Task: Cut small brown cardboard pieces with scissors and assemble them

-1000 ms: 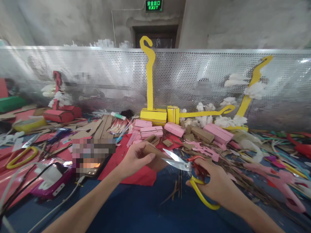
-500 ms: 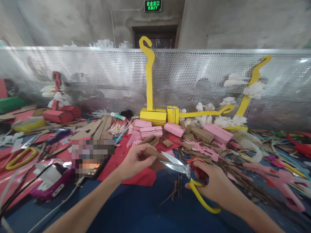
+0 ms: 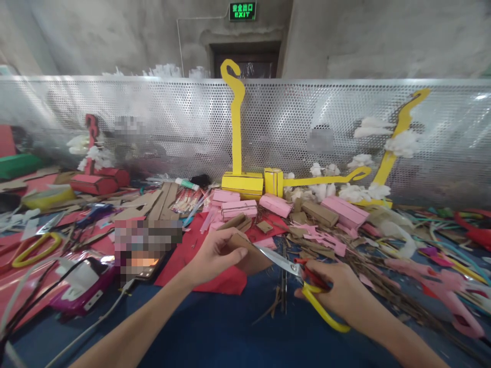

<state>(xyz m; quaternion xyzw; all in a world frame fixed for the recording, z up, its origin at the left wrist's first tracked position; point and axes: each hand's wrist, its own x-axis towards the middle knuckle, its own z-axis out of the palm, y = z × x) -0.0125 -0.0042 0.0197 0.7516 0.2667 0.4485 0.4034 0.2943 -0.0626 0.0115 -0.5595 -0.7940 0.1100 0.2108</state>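
My left hand [image 3: 213, 255] pinches a brown cardboard piece [image 3: 251, 255] above the blue table top. My right hand [image 3: 337, 291] grips scissors [image 3: 299, 278] with one red and one yellow handle. Their steel blades are closed together and lie against the right edge of the cardboard. Thin brown cardboard strips [image 3: 282, 299] lie on the table just below the blades.
A perforated metal screen [image 3: 153, 122] runs across the back. In front of it stand yellow cardboard shapes [image 3: 240, 181], pink boxes [image 3: 276, 204], white fluff and paper scraps. A red sheet [image 3: 192, 255] lies under my left hand. A purple tool [image 3: 80, 286] with cables and another pair of scissors [image 3: 30, 248] lie at left.
The scissor blades, open a second ago, have closed on the cardboard's edge. My right hand has shifted slightly down and left. My left hand has kept its hold.
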